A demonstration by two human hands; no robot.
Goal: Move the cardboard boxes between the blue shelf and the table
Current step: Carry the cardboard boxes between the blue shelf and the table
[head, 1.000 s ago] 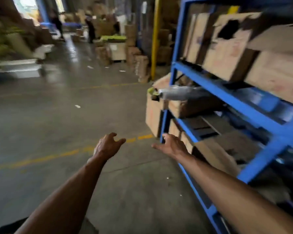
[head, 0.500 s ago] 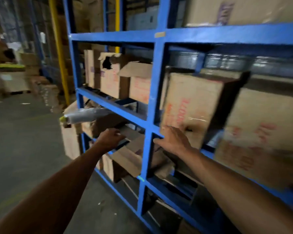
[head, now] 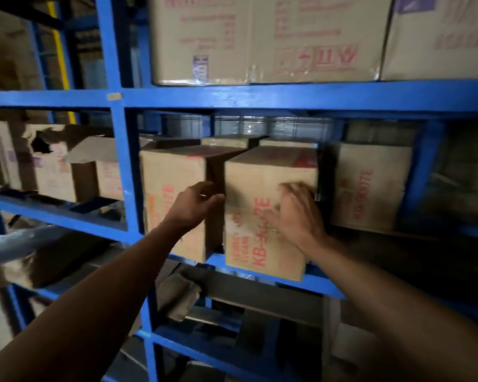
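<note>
We see a brown cardboard box with red lettering (head: 262, 175) on the middle tier of the blue metal shelf (head: 232, 96), its front overhanging the beam. Our left hand (head: 195, 206) curls at its left front edge, fingertips at the dark gap beside a neighbouring brown cardboard box (head: 171, 194); we cannot tell whether it has clasped the box. Our right hand (head: 298, 216), smeared by motion, covers the box's right edge and part of the print, and we cannot tell its grip either. Large pale cartons (head: 260, 37) above are cut off by the frame. The lower tiers are too dark to read.
</note>
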